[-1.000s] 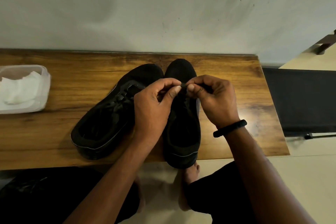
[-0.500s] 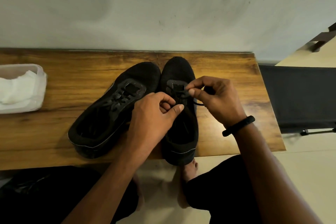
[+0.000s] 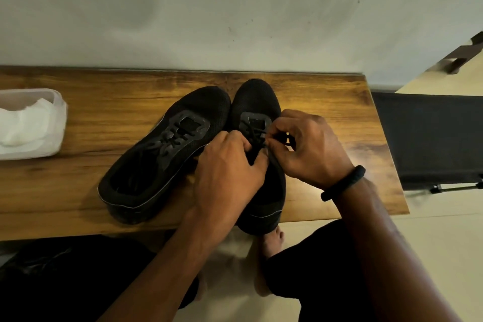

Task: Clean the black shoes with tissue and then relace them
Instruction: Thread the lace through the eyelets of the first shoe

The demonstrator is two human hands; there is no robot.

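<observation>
Over the last second both hands have dropped from a raised pinch to the lacing of the centre shoe (image 3: 257,102), and the view has shifted slightly. The right hand (image 3: 308,149) now pinches the lace (image 3: 257,136) between thumb and forefinger at the eyelet row on the right. The left hand (image 3: 230,170) has its fingers curled against the shoe's throat and seems to grip it. Whether it also holds lace is hidden.

This shoe stands mid-frame on the tabletop (image 3: 104,112), its toe toward the wall and its heel over the near edge. The step looks like threading an eyelet. To do it well, keep the shoe braced, feed the tip straight through, then draw the slack evenly so both ends match.

Count: two black shoes, the angled shoe (image 3: 183,123) left of centre apparently laced already; one tissue tub (image 3: 31,123) at the left edge; one black wristband (image 3: 345,181) on the right wrist.
</observation>
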